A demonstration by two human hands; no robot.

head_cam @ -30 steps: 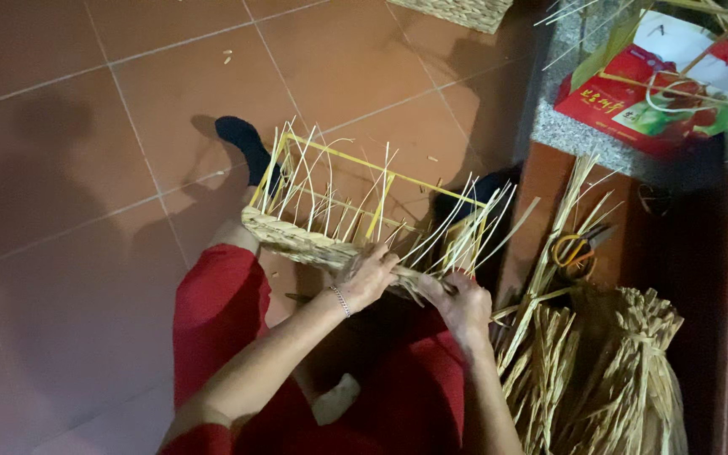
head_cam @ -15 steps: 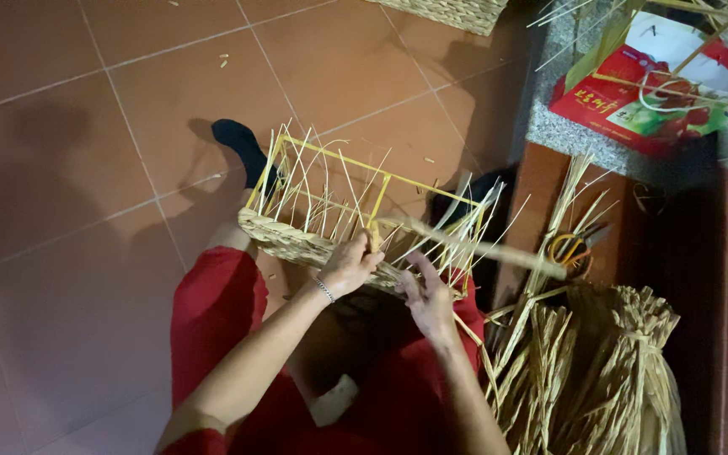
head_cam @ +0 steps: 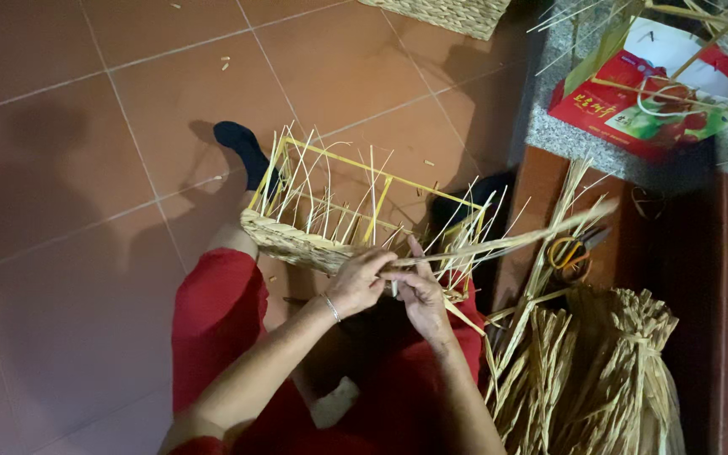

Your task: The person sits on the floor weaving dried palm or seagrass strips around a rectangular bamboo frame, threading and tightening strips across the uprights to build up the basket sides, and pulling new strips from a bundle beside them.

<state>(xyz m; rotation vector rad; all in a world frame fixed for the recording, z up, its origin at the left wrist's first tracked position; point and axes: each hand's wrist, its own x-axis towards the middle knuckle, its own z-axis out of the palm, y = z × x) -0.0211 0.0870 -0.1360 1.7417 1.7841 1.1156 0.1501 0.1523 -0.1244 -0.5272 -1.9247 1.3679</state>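
A half-woven straw basket (head_cam: 297, 240) on a yellow wire frame rests between my legs, loose stalks sticking up from it. My left hand (head_cam: 355, 282) pinches the near woven edge of the basket. My right hand (head_cam: 421, 291) is beside it, holding a long flat straw strand (head_cam: 516, 240) that stretches out to the right. Both hands touch at the basket's near right corner. Red trousers and black socks frame the basket.
A bundle of dried straw (head_cam: 600, 371) lies at my right. Orange-handled scissors (head_cam: 570, 253) sit on the step beyond it. A red cardboard box (head_cam: 634, 109) with stalks stands on the grey ledge. Another woven basket (head_cam: 448, 13) is at the top. The floor is brown tile.
My right hand has drawn the straw strand further out to the right, and both hands have shifted slightly along the basket's near edge.
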